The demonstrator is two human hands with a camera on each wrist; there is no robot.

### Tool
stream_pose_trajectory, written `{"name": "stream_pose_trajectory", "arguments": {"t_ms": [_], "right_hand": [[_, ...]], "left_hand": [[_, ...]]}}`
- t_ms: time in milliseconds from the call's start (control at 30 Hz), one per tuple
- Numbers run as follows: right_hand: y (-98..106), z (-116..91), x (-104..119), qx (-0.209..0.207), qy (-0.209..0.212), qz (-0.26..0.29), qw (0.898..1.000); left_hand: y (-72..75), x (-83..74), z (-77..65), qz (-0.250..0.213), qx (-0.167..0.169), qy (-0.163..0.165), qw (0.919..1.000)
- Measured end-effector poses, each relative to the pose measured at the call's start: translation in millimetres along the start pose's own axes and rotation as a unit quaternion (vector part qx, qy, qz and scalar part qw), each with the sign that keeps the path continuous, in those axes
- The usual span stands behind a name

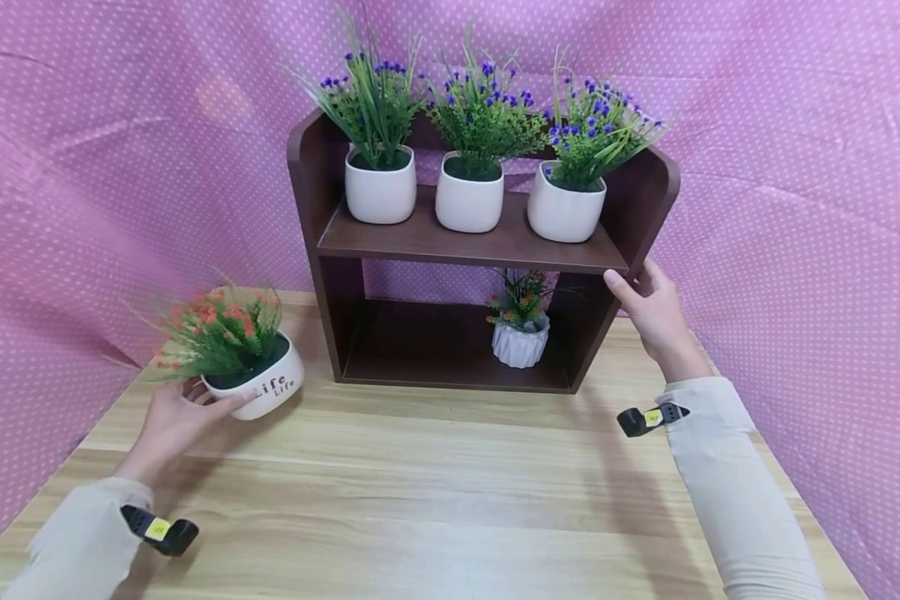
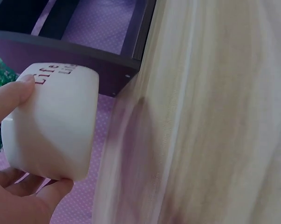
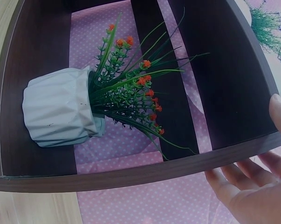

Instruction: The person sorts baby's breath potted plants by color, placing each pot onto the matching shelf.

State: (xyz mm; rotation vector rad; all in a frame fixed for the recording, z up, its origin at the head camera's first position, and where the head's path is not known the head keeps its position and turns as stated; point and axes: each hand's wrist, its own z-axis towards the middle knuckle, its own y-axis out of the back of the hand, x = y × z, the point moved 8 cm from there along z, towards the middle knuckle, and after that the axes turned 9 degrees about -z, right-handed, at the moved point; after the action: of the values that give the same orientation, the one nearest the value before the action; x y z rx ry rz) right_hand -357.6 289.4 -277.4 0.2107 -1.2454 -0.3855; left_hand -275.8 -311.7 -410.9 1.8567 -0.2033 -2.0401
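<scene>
My left hand [image 1: 176, 425] grips a potted plant with orange flowers [image 1: 251, 375], its white pot lettered "Life". In the left wrist view the tilted white pot [image 2: 56, 121] sits between thumb and fingers, apart from the tabletop. On the right, my other hand [image 1: 656, 312] holds the side of a dark brown two-tier shelf [image 1: 465, 246]. Its thumb lies at the front edge by the upper board, with the fingers along the outer side panel. A small orange-flowered plant in a white ridged pot [image 3: 61, 109] stands on the shelf's lower level, towards the right.
Three white pots with purple flowers stand on the upper level: a left one [image 1: 380, 187], a middle one [image 1: 468, 193] and a right one [image 1: 566, 204]. The shelf rests on a wooden table [image 1: 435, 475]. Pink dotted cloth [image 1: 810, 208] hangs behind and at both sides.
</scene>
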Motion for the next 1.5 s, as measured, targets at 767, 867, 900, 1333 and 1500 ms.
{"name": "stream_pose_trajectory", "arguments": {"t_ms": [767,867,900,1333,1500], "right_hand": [[7.0,-6.9,5.5,-0.042,-0.033,0.038,0.998],[8.0,-7.6,5.6,-0.043,-0.04,0.043,0.997],[8.3,-7.6,5.4,-0.045,-0.042,0.047,0.997],[8.3,-9.2,6.6,-0.045,-0.055,0.016,0.997],[7.6,-8.8,6.3,-0.043,-0.059,0.012,0.997]], "left_hand": [[-38.6,-36.7,-40.7,-0.072,0.079,-0.066,0.9921],[-47.6,-37.4,-42.6,-0.077,0.093,-0.057,0.991],[-50.5,-37.2,-42.9,-0.076,0.098,-0.054,0.9908],[-85.0,-33.1,-42.3,-0.095,0.148,-0.032,0.9839],[-104.4,-30.9,-40.6,-0.089,0.16,-0.023,0.9828]]}}
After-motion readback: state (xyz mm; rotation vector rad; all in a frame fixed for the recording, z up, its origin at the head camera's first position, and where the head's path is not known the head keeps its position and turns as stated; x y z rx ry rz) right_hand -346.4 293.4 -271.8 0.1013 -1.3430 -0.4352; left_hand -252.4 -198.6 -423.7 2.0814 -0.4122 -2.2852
